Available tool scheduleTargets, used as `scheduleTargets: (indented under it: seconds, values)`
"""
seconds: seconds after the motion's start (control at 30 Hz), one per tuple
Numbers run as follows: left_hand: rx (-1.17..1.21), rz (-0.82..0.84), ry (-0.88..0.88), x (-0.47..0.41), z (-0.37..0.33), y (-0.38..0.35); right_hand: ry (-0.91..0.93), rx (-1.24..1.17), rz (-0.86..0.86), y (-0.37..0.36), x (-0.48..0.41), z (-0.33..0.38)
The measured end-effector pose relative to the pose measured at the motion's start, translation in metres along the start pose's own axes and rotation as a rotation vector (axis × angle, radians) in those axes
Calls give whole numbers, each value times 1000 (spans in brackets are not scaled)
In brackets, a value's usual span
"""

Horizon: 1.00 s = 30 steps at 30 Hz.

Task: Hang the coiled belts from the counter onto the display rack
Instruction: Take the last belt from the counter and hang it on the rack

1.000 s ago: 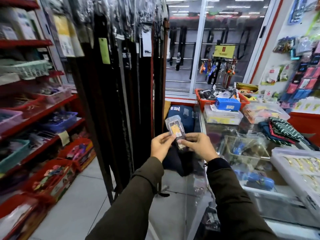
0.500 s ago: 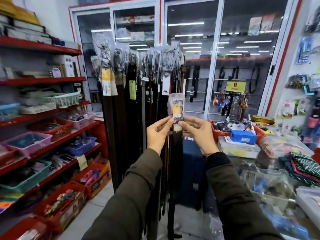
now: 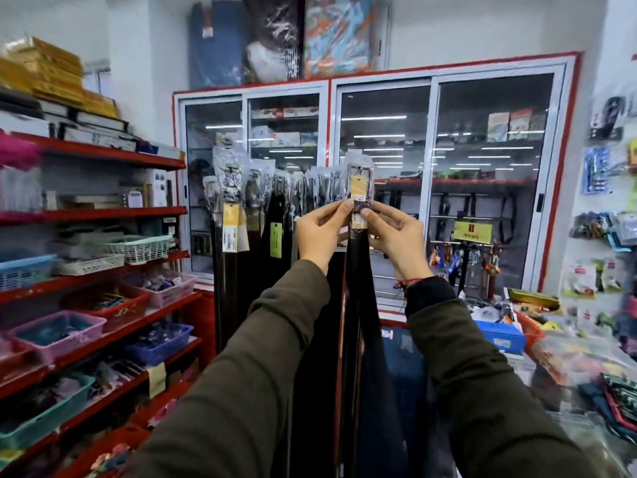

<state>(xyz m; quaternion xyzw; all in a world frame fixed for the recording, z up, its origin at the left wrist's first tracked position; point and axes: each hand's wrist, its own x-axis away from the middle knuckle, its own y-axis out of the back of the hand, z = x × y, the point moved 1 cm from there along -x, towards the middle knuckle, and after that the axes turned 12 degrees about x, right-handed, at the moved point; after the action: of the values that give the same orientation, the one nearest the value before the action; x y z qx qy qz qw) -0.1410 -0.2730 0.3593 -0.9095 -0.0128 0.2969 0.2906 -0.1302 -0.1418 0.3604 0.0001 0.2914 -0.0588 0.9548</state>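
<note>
A dark belt (image 3: 360,305) hangs straight down from my two hands. Its buckle end is wrapped in clear plastic with a yellow tag (image 3: 358,182) and stands at the height of the rack's top. My left hand (image 3: 322,231) pinches the belt just below the buckle from the left. From the right, my right hand (image 3: 396,236) pinches the same spot. The display rack (image 3: 262,208) stands directly behind, holding several dark hanging belts with plastic-wrapped buckles and yellow and green tags. The held belt is at the rack's right end; whether it touches a hook is hidden.
Red shelves (image 3: 103,215) with plastic baskets of small goods run along the left. A glass-doored cabinet (image 3: 434,188) stands behind the rack. The glass counter (image 3: 565,367) at right carries a blue box (image 3: 501,336), trays and folded cloth.
Both hands have lifted the belt's buckle end from waist height near the counter up to the top of the rack. The belt now hangs at full length. My view has tilted upward.
</note>
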Motion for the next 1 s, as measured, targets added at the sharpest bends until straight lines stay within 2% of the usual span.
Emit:
scheduleTargets:
  seconds: [0.23, 0.57, 0.7, 0.8, 0.9, 1.0]
  values:
    - [-54, 13, 39, -8, -8, -18, -7, 18, -65, 11, -11, 1]
    - [-17, -45, 81, -13, -9, -21, 23, 76, -25, 13, -31, -3]
    - [-36, -57, 85, -10, 2, -9, 13, 166, 41, 7, -30, -15]
    - [-285, 2, -89, -13, 5, -2, 182, 396, 1, 4, -26, -22]
    - [-715, 199, -418, -15, 4, 3, 495, 677, -50, 5, -26, -32]
    - [-1080, 368, -696, -23, 6, 8, 677, 965, -58, 5, -36, -41]
